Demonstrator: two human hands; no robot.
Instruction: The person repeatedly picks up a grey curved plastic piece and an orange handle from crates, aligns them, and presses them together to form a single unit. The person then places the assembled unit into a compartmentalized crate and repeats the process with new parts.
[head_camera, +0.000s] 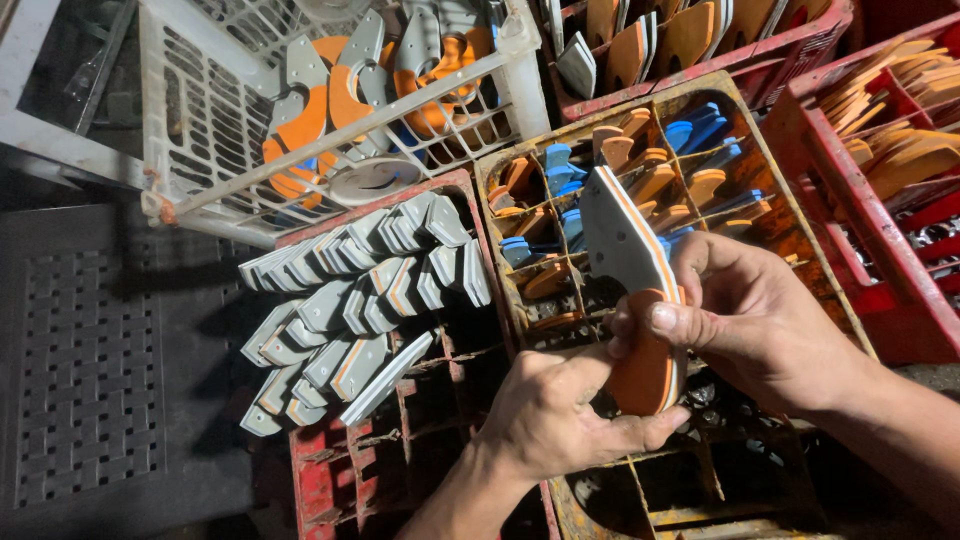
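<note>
**A:** So what were the hands doing? Left to right, please.

**B:** The left hand (555, 410) came up from the bottom edge, wrist bent, fingers curled round the orange lower end of a grey-and-orange layered blade piece (632, 285). Its thumb lay under that end. The right hand (745, 320) reached in from the right, thumb pressed flat on the orange part and fingers wrapped behind. Both were gripping the same piece.

**A:** Anything you couldn't see?

**B:** The right fingertips were hidden behind the piece, and both forearms ran out of frame. The crate bottoms were too dark to read.

**A:** And where was the piece?

**B:** It was held upright between the two hands, with the grey top sticking up past the fingers, over the yellow divided crate (770, 130) of orange and blue pieces. A red crate (330, 480) of grey pieces sat left of it.
</note>
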